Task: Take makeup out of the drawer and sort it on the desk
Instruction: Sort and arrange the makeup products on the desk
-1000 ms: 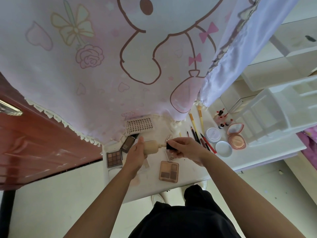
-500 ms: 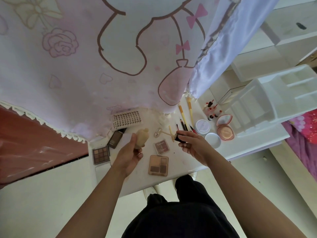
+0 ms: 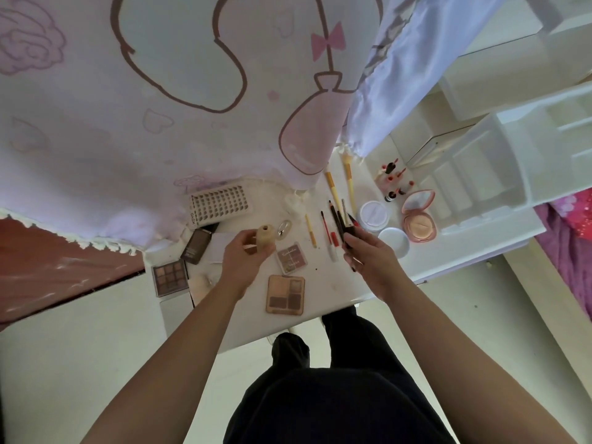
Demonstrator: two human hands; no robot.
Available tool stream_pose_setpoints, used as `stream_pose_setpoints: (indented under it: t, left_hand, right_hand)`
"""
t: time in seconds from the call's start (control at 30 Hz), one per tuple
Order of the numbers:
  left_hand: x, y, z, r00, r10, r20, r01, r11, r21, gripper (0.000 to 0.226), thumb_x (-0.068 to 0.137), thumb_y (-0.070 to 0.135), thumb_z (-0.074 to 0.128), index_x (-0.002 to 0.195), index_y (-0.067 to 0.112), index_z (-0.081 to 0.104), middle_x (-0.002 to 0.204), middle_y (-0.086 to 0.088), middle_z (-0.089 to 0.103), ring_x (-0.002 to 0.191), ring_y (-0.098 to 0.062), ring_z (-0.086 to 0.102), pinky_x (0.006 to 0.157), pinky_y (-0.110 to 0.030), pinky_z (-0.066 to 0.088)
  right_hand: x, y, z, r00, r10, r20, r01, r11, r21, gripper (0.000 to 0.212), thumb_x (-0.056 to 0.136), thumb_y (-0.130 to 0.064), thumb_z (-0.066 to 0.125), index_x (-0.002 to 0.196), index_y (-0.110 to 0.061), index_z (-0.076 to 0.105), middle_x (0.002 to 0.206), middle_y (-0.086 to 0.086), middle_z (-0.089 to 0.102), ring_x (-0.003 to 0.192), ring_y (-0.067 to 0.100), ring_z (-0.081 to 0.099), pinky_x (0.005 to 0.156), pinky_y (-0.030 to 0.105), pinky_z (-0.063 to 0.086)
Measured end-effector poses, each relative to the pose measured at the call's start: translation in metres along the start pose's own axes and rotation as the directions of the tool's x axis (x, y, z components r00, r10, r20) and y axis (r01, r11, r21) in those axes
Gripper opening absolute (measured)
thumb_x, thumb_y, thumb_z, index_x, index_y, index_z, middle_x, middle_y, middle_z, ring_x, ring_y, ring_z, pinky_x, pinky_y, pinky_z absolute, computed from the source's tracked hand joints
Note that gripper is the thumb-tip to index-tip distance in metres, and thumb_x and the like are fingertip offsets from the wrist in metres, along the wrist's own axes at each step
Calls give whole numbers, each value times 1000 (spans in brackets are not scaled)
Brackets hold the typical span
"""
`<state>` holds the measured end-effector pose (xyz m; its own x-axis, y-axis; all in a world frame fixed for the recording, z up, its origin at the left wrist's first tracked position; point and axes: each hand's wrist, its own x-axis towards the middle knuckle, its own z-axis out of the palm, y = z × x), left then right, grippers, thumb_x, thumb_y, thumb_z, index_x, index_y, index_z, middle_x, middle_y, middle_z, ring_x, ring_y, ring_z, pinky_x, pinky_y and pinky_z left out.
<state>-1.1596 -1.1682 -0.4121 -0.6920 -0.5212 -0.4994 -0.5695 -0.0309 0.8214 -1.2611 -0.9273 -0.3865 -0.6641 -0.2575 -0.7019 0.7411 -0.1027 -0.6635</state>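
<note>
My left hand grips a small beige foundation bottle, held upright with its open neck showing, above the white desk. My right hand holds the bottle's black cap with its applicator over the row of pencils and brushes. Three eyeshadow palettes lie on the desk: a tan one near the front edge, a small pink one between my hands, and a brown one at the left.
A pink powder compact lies open at the right beside two white round jars. Small red-capped bottles stand behind them. A white organiser fills the right. A printed pink curtain hangs over the desk's back.
The cap has come off the bottle. My right hand carried it rightward over the pencils, while my left hand turned the bottle upright.
</note>
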Motion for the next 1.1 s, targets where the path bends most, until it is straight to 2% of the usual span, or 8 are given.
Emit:
stream_pose_setpoints:
  t: [0.07, 0.17, 0.3, 0.43, 0.53, 0.63, 0.83, 1.1]
  left_hand:
    - [4, 2, 6, 998, 66, -5, -66, 994, 92, 37, 78, 23, 83, 111, 20, 67, 103, 4, 70, 90, -10, 67, 76, -19, 48]
    - [1, 5, 18, 987, 155, 41, -160, 966, 202, 37, 77, 29, 83, 111, 22, 69, 99, 11, 71, 93, -2, 65, 79, -15, 47]
    - [-8, 9, 44, 977, 173, 121, -199, 948, 248, 37, 76, 26, 83, 110, 24, 68, 96, 13, 69, 90, -3, 65, 80, -18, 49]
    - [-16, 7, 75, 944, 185, 274, -279, 892, 356, 32, 78, 29, 80, 107, 28, 68, 93, 16, 67, 80, -3, 64, 78, -21, 50]
    - [-20, 0, 89, 931, 162, 326, -302, 844, 443, 33, 81, 27, 76, 113, 23, 67, 98, 11, 66, 84, -9, 62, 81, -26, 48]
    - [-18, -9, 91, 936, 147, 318, -293, 827, 479, 31, 81, 25, 75, 111, 23, 67, 103, 7, 69, 89, -11, 61, 77, -25, 44]
    - [-11, -12, 88, 936, 202, 287, -326, 803, 499, 31, 81, 29, 74, 110, 25, 66, 104, 5, 67, 92, -13, 59, 79, -27, 43]
    - [-22, -22, 73, 942, 174, 288, -303, 810, 502, 54, 77, 15, 73, 128, 22, 55, 120, 4, 56, 97, -12, 56, 87, -28, 48]
  right_hand:
    - [3, 0, -1, 1000, -22, -19, 20, 996, -83, 35, 90, -16, 72, 124, -11, 66, 98, -1, 75, 87, 13, 63, 71, 25, 42]
    - [7, 0, -3, 993, -76, -86, 59, 981, -183, 35, 87, -15, 76, 121, -12, 66, 97, -4, 76, 80, 4, 69, 64, 18, 48]
    - [13, 2, -12, 970, -172, -169, 105, 932, -347, 32, 83, -13, 81, 112, -15, 67, 93, -8, 74, 83, 4, 69, 77, 21, 54]
    - [13, 1, -26, 953, -245, -178, 137, 874, -467, 29, 82, -12, 81, 105, -14, 65, 99, -4, 74, 78, -3, 70, 64, 9, 49]
    - [11, 7, -34, 952, -267, -151, 133, 804, -580, 29, 78, -15, 84, 99, -19, 65, 94, -9, 74, 81, -3, 70, 70, 9, 50]
    - [10, 23, -38, 963, -258, -74, 155, 760, -631, 28, 76, -11, 84, 93, -21, 64, 93, -10, 75, 81, 4, 71, 81, 19, 54]
    - [1, 58, -30, 952, -303, -28, 171, 607, -776, 25, 80, -23, 80, 99, -24, 64, 92, -15, 71, 83, 0, 68, 79, 20, 52]
    - [9, 70, -13, 931, -350, -108, 132, 596, -792, 22, 87, -26, 74, 104, -26, 60, 93, -18, 66, 86, 2, 64, 72, 17, 44]
